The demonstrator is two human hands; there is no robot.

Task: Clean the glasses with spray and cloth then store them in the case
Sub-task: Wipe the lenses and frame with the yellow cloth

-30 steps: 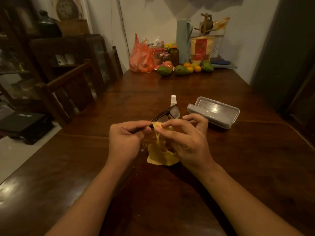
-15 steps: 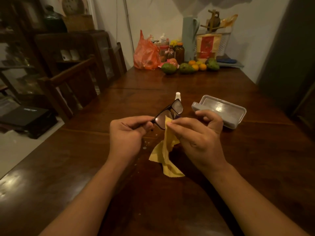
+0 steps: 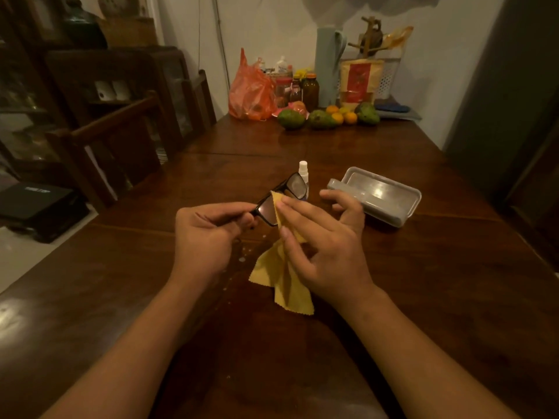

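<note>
A grey hard-shell glasses case (image 3: 375, 196), oblong with rounded corners, lies on the right of a dark, polished wooden table (image 3: 423, 297), its shallow rimmed face turned up and glinting with reflected light. Just left of it stands a small white spray bottle (image 3: 303, 173), slim and cylindrical, its lower part hidden behind the glasses (image 3: 266, 208). The glasses have a thick black rectangular frame and are held above the middle of the table, tilted with one lens nearer and one farther. The left hand (image 3: 205, 234) is curled and pinches the frame at its near left corner. The right hand (image 3: 326, 246) pinches a soft yellow cloth (image 3: 281, 276) between thumb and forefinger against the frame beside the near lens, while its other fingers are spread loosely; the cloth hangs down in folds, its zigzag-cut edge reaching the tabletop. Small wet droplets (image 3: 242, 258) speckle the wood beneath the hands. At the far end of the table a crinkled orange plastic bag (image 3: 251, 92) bulges, its contents unclear. Beside it are brown jars (image 3: 310, 92) with coloured lids, a tall pale blue jug (image 3: 328, 65), a paper pouch (image 3: 360, 83) with a red label, and a white perforated basket (image 3: 387, 80). In front of them lie rounded green fruits (image 3: 291, 118) and small oranges (image 3: 337, 116). A dark wooden chair (image 3: 121, 131) stands at the table's left side.
</note>
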